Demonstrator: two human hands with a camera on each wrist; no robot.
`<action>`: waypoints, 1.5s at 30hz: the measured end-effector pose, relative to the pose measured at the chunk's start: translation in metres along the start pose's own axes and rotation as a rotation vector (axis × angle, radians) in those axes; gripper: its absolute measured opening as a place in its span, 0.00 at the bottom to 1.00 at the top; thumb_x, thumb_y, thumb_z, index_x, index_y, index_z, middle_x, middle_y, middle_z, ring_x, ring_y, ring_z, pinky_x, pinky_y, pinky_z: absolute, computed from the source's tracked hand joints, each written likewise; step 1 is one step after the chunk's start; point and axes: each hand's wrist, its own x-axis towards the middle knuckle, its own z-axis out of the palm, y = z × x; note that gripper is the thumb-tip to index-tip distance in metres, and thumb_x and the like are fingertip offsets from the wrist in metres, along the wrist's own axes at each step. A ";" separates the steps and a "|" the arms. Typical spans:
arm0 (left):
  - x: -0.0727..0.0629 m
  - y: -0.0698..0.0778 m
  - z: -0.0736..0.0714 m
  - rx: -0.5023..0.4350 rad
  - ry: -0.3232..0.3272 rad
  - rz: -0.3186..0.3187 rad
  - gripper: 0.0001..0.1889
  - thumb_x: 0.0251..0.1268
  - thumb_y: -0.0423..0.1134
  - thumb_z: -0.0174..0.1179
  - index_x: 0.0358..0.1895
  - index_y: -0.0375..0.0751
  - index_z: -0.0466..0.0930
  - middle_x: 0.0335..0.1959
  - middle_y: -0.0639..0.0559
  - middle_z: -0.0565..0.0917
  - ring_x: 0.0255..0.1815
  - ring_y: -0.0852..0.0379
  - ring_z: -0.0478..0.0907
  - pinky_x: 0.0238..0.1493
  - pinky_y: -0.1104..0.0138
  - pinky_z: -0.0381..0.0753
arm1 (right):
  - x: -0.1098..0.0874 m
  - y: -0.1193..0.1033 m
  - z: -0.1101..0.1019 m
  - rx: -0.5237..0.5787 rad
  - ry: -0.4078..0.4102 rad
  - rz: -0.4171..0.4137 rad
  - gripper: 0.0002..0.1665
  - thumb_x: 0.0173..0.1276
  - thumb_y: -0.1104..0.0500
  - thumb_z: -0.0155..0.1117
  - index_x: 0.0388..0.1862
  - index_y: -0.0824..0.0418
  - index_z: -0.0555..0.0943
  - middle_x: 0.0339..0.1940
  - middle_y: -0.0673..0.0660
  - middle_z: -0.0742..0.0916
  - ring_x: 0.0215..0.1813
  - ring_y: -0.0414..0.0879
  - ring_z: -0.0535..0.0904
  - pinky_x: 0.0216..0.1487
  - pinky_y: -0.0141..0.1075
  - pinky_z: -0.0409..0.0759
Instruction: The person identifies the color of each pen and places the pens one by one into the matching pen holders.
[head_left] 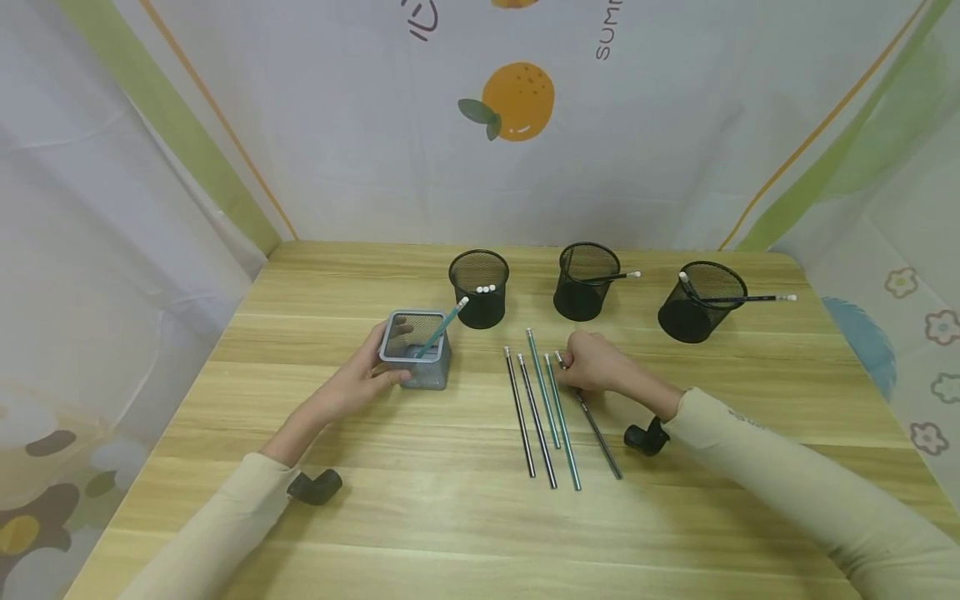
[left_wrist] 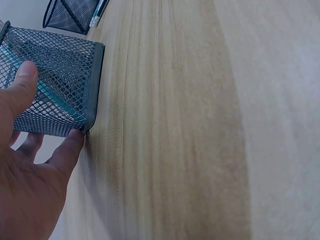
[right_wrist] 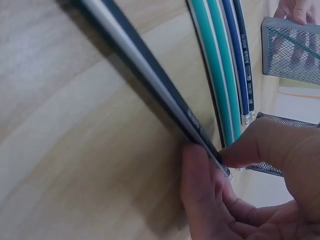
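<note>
My left hand holds a grey square mesh pencil holder, thumb on the near side and fingers around the left. Inside it leans a teal pencil, its white eraser above the rim. In the left wrist view the thumb lies across the mesh and a fingertip is at the base corner. My right hand pinches a black pencil near its eraser end, between thumb and fingers. Left of that pencil lie two teal pencils and two dark pencils, erasers pointing away from me.
Three round black mesh holders stand along the back: the left one shows white eraser tips, the middle one has a dark pencil, the right one has two. A patterned curtain hangs behind the wooden table.
</note>
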 end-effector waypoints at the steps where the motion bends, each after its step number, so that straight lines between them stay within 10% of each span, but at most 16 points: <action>1: 0.000 0.000 0.000 0.000 -0.001 0.001 0.42 0.73 0.26 0.59 0.81 0.39 0.43 0.77 0.31 0.57 0.74 0.30 0.58 0.70 0.40 0.63 | 0.000 0.000 0.000 0.005 -0.003 -0.002 0.28 0.60 0.67 0.63 0.07 0.52 0.63 0.06 0.44 0.67 0.10 0.38 0.70 0.15 0.26 0.62; 27: 0.000 -0.001 0.000 -0.014 0.002 0.017 0.42 0.72 0.25 0.59 0.81 0.39 0.43 0.75 0.30 0.59 0.73 0.30 0.59 0.70 0.40 0.64 | -0.017 0.001 -0.028 0.101 0.029 -0.183 0.25 0.62 0.72 0.56 0.13 0.52 0.59 0.11 0.43 0.61 0.16 0.38 0.56 0.20 0.29 0.54; 36: 0.000 -0.001 0.000 -0.013 0.004 0.018 0.42 0.72 0.25 0.60 0.81 0.38 0.44 0.75 0.29 0.59 0.74 0.30 0.59 0.70 0.40 0.64 | -0.026 -0.001 -0.042 0.178 0.071 -0.121 0.01 0.67 0.71 0.56 0.35 0.70 0.73 0.27 0.57 0.79 0.23 0.46 0.81 0.26 0.36 0.85; 45: 0.000 -0.001 0.000 -0.007 0.007 0.008 0.42 0.72 0.25 0.60 0.81 0.39 0.44 0.75 0.30 0.59 0.74 0.31 0.59 0.70 0.40 0.64 | -0.031 -0.003 -0.058 0.166 0.119 -0.097 0.09 0.68 0.68 0.55 0.44 0.74 0.73 0.37 0.65 0.83 0.28 0.48 0.83 0.30 0.38 0.85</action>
